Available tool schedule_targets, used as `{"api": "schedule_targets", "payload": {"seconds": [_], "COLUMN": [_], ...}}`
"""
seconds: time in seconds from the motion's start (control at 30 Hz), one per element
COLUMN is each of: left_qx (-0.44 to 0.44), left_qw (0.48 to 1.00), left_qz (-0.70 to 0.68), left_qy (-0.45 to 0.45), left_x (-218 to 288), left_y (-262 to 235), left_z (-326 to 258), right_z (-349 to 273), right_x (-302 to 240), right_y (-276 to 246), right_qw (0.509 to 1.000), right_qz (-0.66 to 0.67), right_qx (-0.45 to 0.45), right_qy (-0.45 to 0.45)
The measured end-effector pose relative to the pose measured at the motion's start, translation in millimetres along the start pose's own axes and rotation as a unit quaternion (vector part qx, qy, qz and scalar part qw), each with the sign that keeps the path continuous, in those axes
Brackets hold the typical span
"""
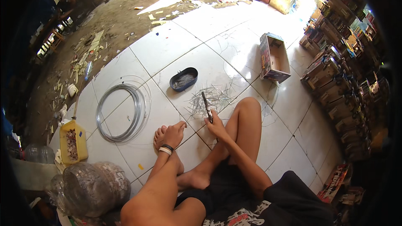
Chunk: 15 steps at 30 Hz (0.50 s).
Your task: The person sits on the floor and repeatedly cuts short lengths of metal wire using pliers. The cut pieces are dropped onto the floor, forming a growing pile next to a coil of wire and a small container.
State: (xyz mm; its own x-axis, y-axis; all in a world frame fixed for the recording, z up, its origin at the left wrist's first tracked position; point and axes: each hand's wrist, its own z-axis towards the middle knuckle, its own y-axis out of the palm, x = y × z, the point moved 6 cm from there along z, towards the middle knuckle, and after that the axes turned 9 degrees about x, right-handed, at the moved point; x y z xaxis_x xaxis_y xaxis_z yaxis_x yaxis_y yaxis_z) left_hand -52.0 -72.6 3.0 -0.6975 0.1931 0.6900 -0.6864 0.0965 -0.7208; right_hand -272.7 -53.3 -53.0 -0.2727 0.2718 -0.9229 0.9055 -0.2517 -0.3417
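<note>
Inside oval tub (184,88), wire pieces (186,78)

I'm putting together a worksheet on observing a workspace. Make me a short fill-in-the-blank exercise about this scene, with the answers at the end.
1. The dark tool is gripped in the person's ____ hand.
2. Sideways, the coil of silvery wire lies to the ____ of the dark oval container.
3. The tub, farther left than the coil, is coloured ____.
4. The floor under the coil is laid with white ____.

Missing words: right; left; yellow; tiles.
</note>
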Motion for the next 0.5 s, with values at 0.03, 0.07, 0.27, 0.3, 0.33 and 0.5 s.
{"api": "schedule_targets", "payload": {"seconds": [0.03, 0.07, 0.27, 0.3, 0.33, 0.5], "left_qx": [-0.012, 0.002, -0.014, -0.012, -0.002, -0.001], "left_qw": [1.0, 1.0, 1.0, 1.0, 1.0, 0.999], "left_qz": [0.008, -0.005, -0.009, -0.004, -0.004, -0.026], "left_qy": [-0.011, 0.01, 0.013, 0.017, 0.029, 0.022], "left_x": [-6.5, -7.9, -16.0, -15.8, -14.7, -21.5], "left_y": [4.0, 4.7, 7.7, 7.3, 6.4, 10.6], "left_z": [0.0, -0.3, -4.0, -3.7, -3.0, -1.8], "right_z": [-3.3, -7.7, -21.2, -21.6, -21.5, -25.4], "right_x": [0.1, 1.9, 3.2, 2.3, 3.5, 1.4], "right_y": [0.4, 2.8, 23.5, 25.6, 27.2, 25.0], "right_qw": [1.0, 0.999, 0.996, 0.995, 0.996, 0.997], "right_qz": [0.018, 0.033, 0.073, 0.075, 0.069, 0.072], "right_qx": [-0.003, -0.004, -0.04, -0.046, -0.051, -0.022], "right_qy": [-0.024, -0.03, -0.046, -0.044, -0.025, -0.022]}}
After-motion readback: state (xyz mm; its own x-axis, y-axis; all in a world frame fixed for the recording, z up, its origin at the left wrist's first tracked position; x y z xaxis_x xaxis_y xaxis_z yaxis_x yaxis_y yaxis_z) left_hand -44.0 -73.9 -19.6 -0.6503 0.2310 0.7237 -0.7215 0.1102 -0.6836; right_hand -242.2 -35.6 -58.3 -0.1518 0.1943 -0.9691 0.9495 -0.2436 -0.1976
